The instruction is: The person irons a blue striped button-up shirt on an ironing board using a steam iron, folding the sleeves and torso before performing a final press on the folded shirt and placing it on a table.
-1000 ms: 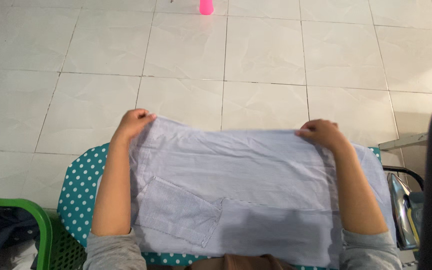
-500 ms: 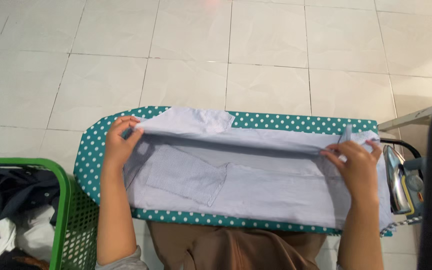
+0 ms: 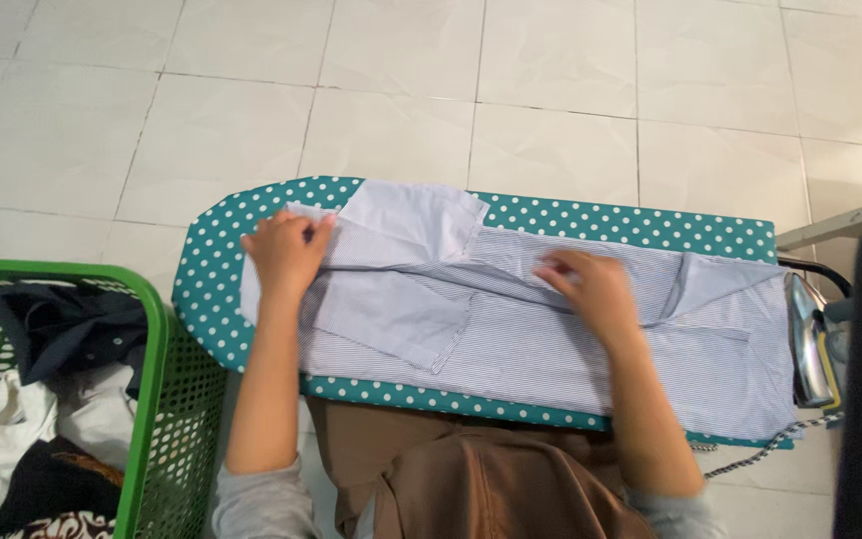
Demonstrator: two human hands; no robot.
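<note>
A pale blue-and-white striped shirt (image 3: 551,339) lies spread along a teal ironing board (image 3: 641,228) with white polka dots, its cloth creased and partly folded over itself, a lighter inner panel turned up near the far edge and a sewn pocket showing toward the left. The left hand (image 3: 286,250) rests on the left end of the shirt, its fingers (image 3: 316,232) curled together and pinching the cloth edge against the board. The right hand (image 3: 586,284) lies flat on the middle of the shirt, fingers (image 3: 554,269) stretched out and close together, pressing the cloth down without gripping it; the hand is slightly blurred. At the right end of the board stands a clothes iron (image 3: 810,344), just beside the shirt's hem, with its braided cord (image 3: 765,454) hanging below the board's near edge. A green laundry basket (image 3: 147,399) with dark and white garments sits on the floor left of the board, on pale tiled floor (image 3: 551,90). Half a second ago both hands held the shirt's far fold lifted, the right hand pinching it near the board's right end; now the fold is laid down, and the right hand has moved inward to the shirt's middle, while the left hand has stayed near the left end.
</note>
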